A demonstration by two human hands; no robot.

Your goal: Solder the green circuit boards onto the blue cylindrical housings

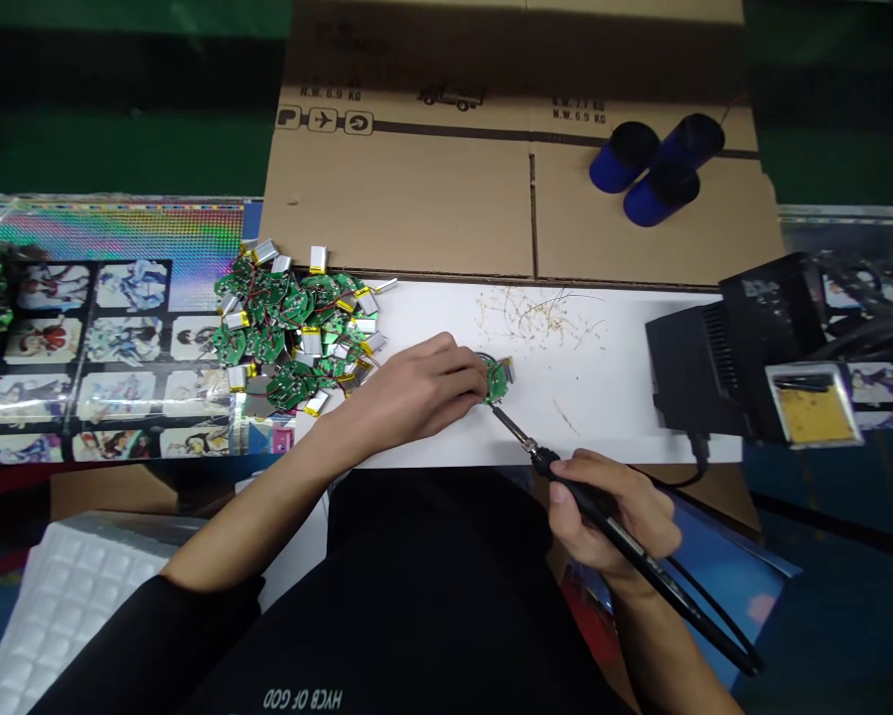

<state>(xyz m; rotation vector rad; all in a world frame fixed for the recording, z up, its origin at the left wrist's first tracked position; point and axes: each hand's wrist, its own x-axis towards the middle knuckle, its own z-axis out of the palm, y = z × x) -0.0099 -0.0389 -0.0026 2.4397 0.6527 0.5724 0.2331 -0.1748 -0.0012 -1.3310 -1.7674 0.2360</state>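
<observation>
A small green circuit board [498, 382] lies on the white work surface, a small silver-and-yellow battery cell [510, 370] at its right edge. My left hand [431, 387] comes in from the left, its fingers closed together at the board's left side. They hide what they pinch; a dark curved edge shows just beyond the fingertips. A black soldering iron [602, 521] is gripped like a pen in my right hand [621, 506]. Its metal tip points up and left, touching or very close to the board's lower edge.
Many green boards with battery cells [297, 328] are heaped at left. Wire scraps [539, 316] litter the white surface. The black soldering station [714, 348] and yellow sponge tray [815, 407] stand at right. Behind, blue cylinders [662, 169] rest on cardboard [416, 209].
</observation>
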